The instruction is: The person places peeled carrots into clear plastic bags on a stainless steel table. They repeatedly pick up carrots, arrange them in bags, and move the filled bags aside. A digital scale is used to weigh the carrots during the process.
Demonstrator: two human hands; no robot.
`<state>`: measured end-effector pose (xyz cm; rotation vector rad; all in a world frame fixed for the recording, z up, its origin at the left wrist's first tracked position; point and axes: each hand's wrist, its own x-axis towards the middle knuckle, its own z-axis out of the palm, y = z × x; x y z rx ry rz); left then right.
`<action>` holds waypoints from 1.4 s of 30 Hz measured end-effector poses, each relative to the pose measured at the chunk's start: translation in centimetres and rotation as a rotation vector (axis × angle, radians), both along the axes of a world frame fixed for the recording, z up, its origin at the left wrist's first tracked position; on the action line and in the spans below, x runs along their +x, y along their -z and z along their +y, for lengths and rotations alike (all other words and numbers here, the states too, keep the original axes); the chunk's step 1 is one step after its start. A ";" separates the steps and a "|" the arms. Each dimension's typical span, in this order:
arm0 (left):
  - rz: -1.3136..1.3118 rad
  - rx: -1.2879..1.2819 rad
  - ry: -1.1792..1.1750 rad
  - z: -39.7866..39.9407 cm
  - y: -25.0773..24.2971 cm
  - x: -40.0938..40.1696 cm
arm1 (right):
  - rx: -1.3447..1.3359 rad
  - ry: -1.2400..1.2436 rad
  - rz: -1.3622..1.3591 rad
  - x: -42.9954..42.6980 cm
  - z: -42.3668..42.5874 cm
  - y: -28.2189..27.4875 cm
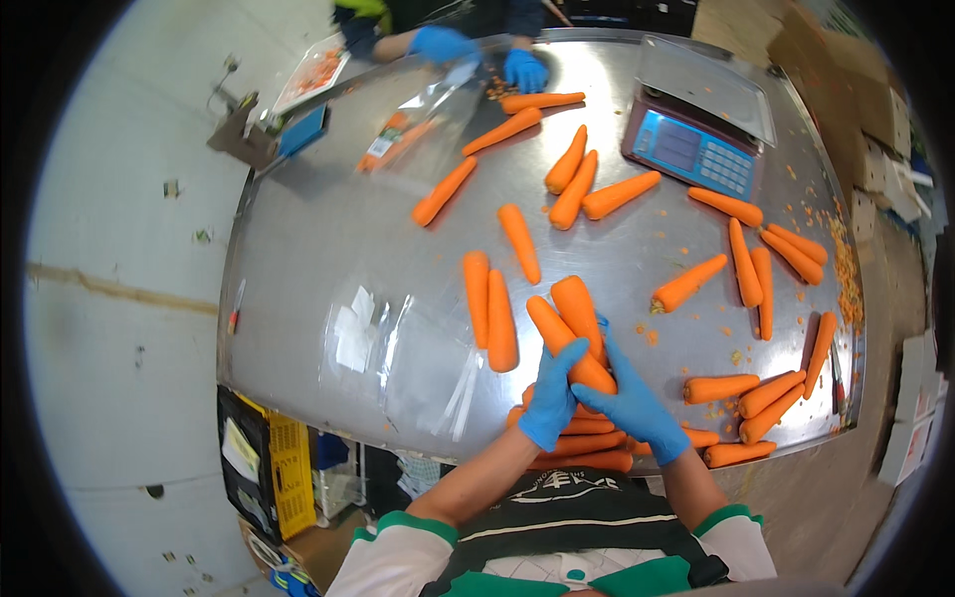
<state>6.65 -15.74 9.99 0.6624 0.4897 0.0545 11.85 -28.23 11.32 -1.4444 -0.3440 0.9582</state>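
Both of my hands wear blue gloves and hold a bunch of carrots (565, 328) between them, thick ends and tips side by side. My left hand (553, 388) wraps the near left side of the bunch. From the right, my right hand (628, 399) closes around it, its thumb over the front carrot. At least two carrots show in the grip; the palms hide any others. Beneath my wrists, a pile of carrots (589, 444) lies along the near edge of the steel table (298, 239). Two carrots (489, 313) lie just left of my hands.
Loose carrots (574, 186) are scattered across the table. A digital scale (694, 153) stands at the far right. Clear plastic bags (365, 336) lie at left, a knife (837, 380) at right. Opposite, a co-worker's gloved hands (526, 71) are beside a bag of carrots (395, 142).
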 end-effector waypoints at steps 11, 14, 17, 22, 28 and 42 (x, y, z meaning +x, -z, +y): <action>0.221 1.664 0.117 21.7 11.0 -17.0 | -0.321 -0.397 -0.373 -4.3 8.1 0.2; 0.290 1.393 -0.004 22.0 11.3 -16.6 | -0.474 -0.582 -0.610 -5.4 11.9 -0.6; 0.266 1.075 -0.014 23.7 11.6 -17.5 | -0.574 -0.643 -0.752 -6.4 13.8 0.7; 0.298 1.234 -0.116 25.1 10.2 -18.1 | -0.708 -0.600 -0.847 -7.6 14.3 1.2; 0.055 1.579 -0.065 25.2 10.3 -16.8 | -0.405 -0.300 -0.400 -7.7 13.7 3.7; 0.158 0.940 -0.115 25.4 11.6 -18.4 | -0.575 -0.307 -0.728 -12.1 14.0 4.2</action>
